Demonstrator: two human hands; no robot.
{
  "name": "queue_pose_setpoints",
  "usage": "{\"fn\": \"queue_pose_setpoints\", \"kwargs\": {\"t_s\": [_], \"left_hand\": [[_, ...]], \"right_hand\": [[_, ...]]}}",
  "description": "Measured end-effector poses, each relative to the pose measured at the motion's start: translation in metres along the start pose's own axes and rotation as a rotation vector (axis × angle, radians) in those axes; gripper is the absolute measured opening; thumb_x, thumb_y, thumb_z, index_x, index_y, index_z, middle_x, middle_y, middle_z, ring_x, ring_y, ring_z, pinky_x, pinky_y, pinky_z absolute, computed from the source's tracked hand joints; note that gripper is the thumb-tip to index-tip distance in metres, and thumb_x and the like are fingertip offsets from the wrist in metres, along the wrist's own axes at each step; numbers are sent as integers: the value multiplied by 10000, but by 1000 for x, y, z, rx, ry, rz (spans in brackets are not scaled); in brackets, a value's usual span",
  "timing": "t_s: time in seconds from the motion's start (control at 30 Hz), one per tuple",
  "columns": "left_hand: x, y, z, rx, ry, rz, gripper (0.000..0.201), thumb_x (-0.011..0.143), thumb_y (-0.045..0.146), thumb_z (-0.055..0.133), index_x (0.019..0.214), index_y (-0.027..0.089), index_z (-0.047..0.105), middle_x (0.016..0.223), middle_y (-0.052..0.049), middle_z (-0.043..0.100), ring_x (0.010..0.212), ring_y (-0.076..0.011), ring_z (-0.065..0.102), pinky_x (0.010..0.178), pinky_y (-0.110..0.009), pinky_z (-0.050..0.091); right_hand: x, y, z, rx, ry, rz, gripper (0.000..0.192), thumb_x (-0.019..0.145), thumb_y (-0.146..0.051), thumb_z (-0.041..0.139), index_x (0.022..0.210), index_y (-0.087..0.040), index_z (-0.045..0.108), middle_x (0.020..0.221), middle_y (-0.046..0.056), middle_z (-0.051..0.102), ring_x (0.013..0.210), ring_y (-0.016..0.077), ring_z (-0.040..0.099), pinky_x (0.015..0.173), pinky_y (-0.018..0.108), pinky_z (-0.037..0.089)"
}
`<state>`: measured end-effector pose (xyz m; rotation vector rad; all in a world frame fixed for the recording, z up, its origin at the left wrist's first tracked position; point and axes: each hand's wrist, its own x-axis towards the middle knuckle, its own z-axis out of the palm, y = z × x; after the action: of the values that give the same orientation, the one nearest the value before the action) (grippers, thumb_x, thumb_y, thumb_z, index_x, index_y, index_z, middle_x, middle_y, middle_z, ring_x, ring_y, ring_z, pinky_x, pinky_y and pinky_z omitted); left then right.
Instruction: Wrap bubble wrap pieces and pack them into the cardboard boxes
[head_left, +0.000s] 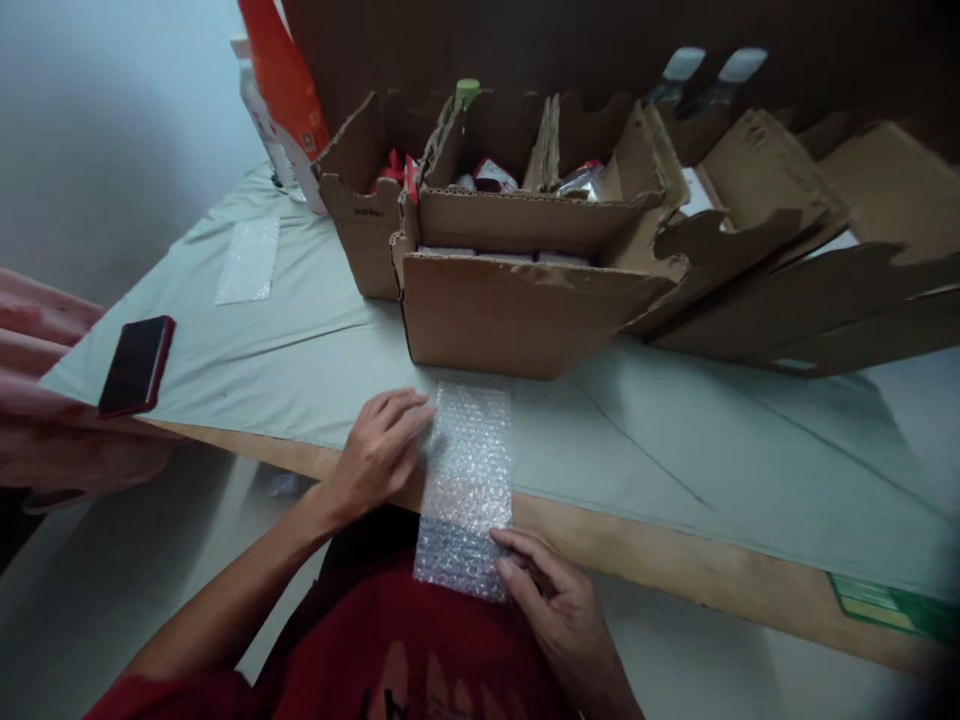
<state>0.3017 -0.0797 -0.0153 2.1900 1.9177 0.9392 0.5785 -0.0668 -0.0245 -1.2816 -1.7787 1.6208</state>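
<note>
A clear bubble wrap sheet [471, 450] lies lengthwise before me, its far part on the table and its near part hanging past the edge above my lap. At its upper left side is my left hand [381, 448], fingers apart and loosely curved, with the fingertips near or against the edge. Thumb and index finger of my right hand [551, 595] pinch the sheet's lower right edge; the other fingers curl underneath, partly hidden. Whether the sheet is a single layer or a pouch, I cannot tell.
Just beyond the sheet stands a cardboard box [517, 315], with several open boxes behind it holding packets. Another bubble wrap piece [249, 260] and a phone [137, 365] lie left. An orange bottle [289, 90] stands at back left. The table's wooden edge [637, 540] runs in front.
</note>
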Motion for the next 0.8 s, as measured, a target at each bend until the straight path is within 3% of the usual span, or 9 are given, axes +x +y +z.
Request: {"fn": "queue_pose_setpoints", "kwargs": {"t_s": [0.13, 0.23, 0.33, 0.47, 0.57, 0.63, 0.7, 0.8], "left_hand": [[-58, 20, -20, -57, -217, 43, 669, 814, -22, 514, 1437, 222, 507, 1520, -143, 515, 1502, -334, 349, 1144, -583, 452], [-68, 33, -16, -45, -276, 97, 699, 810, 3, 545, 1479, 194, 473, 1602, -176, 430, 1558, -374, 251, 1159, -627, 427], [-59, 39, -2, -51, -207, 124, 505, 885, 74, 593, 1378, 180, 566, 1499, -173, 554, 1505, -365, 363, 1151, -599, 445], [-43, 51, 13, -124, -63, 88, 243, 954, 135, 599, 1185, 162, 665, 1169, -131, 738, 1216, -298, 620, 1024, -504, 529], [-37, 70, 18, -211, -108, 98, 205, 981, 229, 595, 1148, 160, 690, 1004, -108, 758, 988, -255, 676, 893, -444, 549], [-32, 78, 18, -302, -169, 138, 222, 987, 294, 586, 1110, 156, 708, 922, -94, 753, 874, -226, 673, 839, -413, 547], [-25, 75, 17, -355, -179, 125, 212, 993, 293, 567, 1060, 162, 719, 896, -83, 750, 833, -205, 666, 818, -389, 543], [-4, 46, 13, -225, -91, -38, 196, 989, 224, 538, 1065, 179, 712, 970, -91, 745, 890, -217, 670, 828, -388, 545]], "right_hand": [[5, 1, -3, 80, -9, 90, 324, 876, -468, 661, 1014, -210, 801, 888, 77, 757, 691, 175, 663, 626, 289, 565], [3, 0, -6, 140, -32, 173, 367, 887, -517, 663, 1034, -204, 784, 817, 62, 736, 700, 181, 656, 635, 291, 564], [0, 0, -8, 139, 21, 171, 375, 875, -536, 680, 1030, -207, 770, 855, 64, 740, 750, 191, 671, 680, 302, 580], [3, 2, -22, 54, 155, 73, 381, 849, -533, 700, 1050, -213, 756, 957, 79, 760, 799, 200, 701, 694, 302, 595], [22, -1, -47, -170, 193, -75, 346, 842, -490, 699, 1053, -222, 758, 1034, 84, 763, 892, 222, 716, 787, 336, 604], [43, -6, -68, -338, 242, -157, 369, 872, -445, 654, 1158, -227, 738, 1088, 87, 751, 905, 220, 709, 852, 377, 592], [64, -10, -89, -472, 338, -225, 440, 892, -404, 605, 1282, -217, 685, 1144, 103, 730, 859, 208, 698, 843, 398, 586], [82, -10, -118, -605, 499, -292, 533, 897, -401, 591, 1384, -188, 609, 1265, 149, 678, 871, 214, 701, 773, 385, 587]]}}
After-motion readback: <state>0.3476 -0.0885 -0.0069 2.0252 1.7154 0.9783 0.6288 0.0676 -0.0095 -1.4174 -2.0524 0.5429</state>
